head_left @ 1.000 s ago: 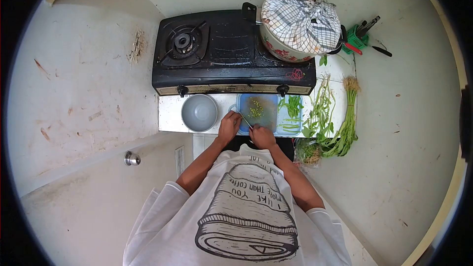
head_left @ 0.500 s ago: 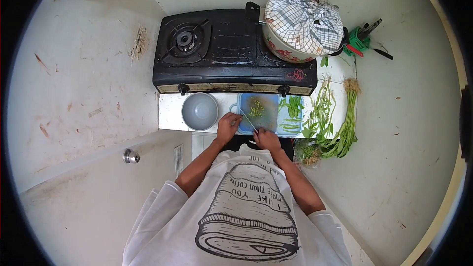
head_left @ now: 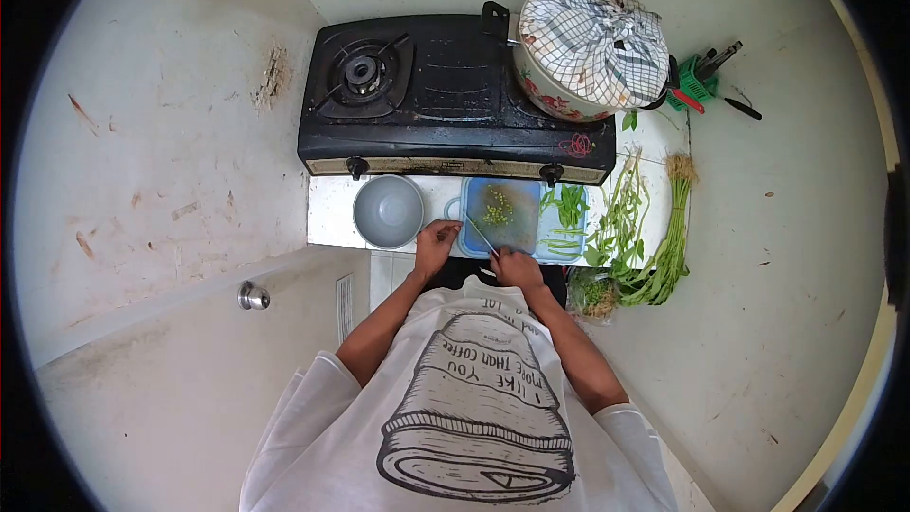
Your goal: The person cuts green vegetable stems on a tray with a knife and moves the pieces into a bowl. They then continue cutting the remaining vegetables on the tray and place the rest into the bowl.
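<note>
My right hand [head_left: 518, 269] is wrapped round the handle of a knife [head_left: 482, 236], whose blade points up and left across the blue cutting board [head_left: 518, 235]. At the board's left edge, close to the knife tip, is my left hand [head_left: 436, 246]; its fingers are drawn together, and what they pinch, if anything, is too small to make out. Small chopped green pieces [head_left: 496, 204] lie in the board's upper middle. On the right of it, a light blue tray or lid [head_left: 572, 248] carries green leaves [head_left: 571, 206] and cut stems.
A grey bowl [head_left: 389, 212] stands left of the board. Behind is a black gas stove [head_left: 455, 95] with a cloth-covered pot [head_left: 559, 95]. Leafy stalks [head_left: 621, 209] and a rooted bundle of greens [head_left: 677, 228] lie right, above a plastic bag [head_left: 594, 296]. A green holder [head_left: 697, 81] holds utensils.
My left hand has drawn slightly away from the knife tip, to the left. The knife and right hand stay nearly in place. The whole view has shifted a little.
</note>
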Tool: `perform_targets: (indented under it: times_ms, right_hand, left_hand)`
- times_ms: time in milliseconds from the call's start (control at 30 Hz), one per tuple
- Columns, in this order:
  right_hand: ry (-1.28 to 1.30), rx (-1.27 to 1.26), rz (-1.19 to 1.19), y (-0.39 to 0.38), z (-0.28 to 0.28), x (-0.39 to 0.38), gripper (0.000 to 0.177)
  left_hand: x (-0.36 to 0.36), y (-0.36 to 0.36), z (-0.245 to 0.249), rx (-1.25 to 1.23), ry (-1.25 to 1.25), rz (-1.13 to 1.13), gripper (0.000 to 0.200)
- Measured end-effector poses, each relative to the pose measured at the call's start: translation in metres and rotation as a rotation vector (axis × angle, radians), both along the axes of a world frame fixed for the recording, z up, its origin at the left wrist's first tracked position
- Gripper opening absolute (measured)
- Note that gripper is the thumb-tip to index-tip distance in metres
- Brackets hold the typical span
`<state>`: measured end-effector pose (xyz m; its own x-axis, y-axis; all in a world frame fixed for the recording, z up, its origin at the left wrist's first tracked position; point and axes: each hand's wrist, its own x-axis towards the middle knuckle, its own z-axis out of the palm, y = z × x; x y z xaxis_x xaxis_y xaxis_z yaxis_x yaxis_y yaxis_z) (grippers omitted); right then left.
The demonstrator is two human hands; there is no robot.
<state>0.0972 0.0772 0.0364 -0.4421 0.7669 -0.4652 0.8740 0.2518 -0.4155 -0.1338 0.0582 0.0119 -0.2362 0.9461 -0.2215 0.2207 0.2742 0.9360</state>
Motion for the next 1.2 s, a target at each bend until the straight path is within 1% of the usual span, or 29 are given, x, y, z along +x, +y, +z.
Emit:
perform_targets:
  times_ms: [167,267,367,467,567,667,767,867,967,1100,1200]
  right_hand:
    - [0.032,0.105,-0.074,0.015,0.001,0.01,0.041]
    - [0.045,0.151,-0.088,0.027,0.002,0.018,0.04]
    - [0.042,0.162,-0.101,0.035,0.01,0.02,0.041]
    - [0.043,0.153,-0.12,0.038,0.023,0.022,0.041]
    - [0.059,0.159,-0.132,0.037,0.035,0.024,0.04]
    - [0.081,0.179,-0.144,0.034,0.037,0.027,0.039]
    - [0.078,0.188,-0.147,0.033,0.041,0.03,0.037]
    - [0.097,0.178,-0.155,0.032,0.046,0.035,0.037]
    - [0.104,0.175,-0.156,0.028,0.045,0.043,0.035]
    - [0.19,0.169,-0.234,0.019,0.043,0.057,0.035]
    - [0.223,0.261,-0.328,0.009,0.033,0.067,0.035]
  left_hand:
    - [0.003,0.005,0.011,-0.03,0.001,-0.001,0.016]
    - [0.005,0.01,0.009,-0.017,-0.039,-0.045,0.018]
    - [0.007,0.013,0.005,0.026,-0.027,-0.098,0.025]
    - [0.012,0.022,0.021,-0.018,-0.037,-0.135,0.036]
    - [0.017,0.031,0.052,-0.011,0.074,-0.291,0.048]
    - [0.022,0.036,0.049,0.171,0.111,-0.486,0.057]
    - [0.027,0.042,0.043,0.263,0.26,-0.597,0.064]
    - [0.027,0.05,0.029,0.126,0.224,-0.57,0.062]
    - [0.026,0.058,0.033,0.037,0.175,-0.553,0.066]
    - [0.026,0.061,0.036,0.028,0.156,-0.528,0.067]
    - [0.026,0.061,0.036,0.006,0.126,-0.466,0.066]
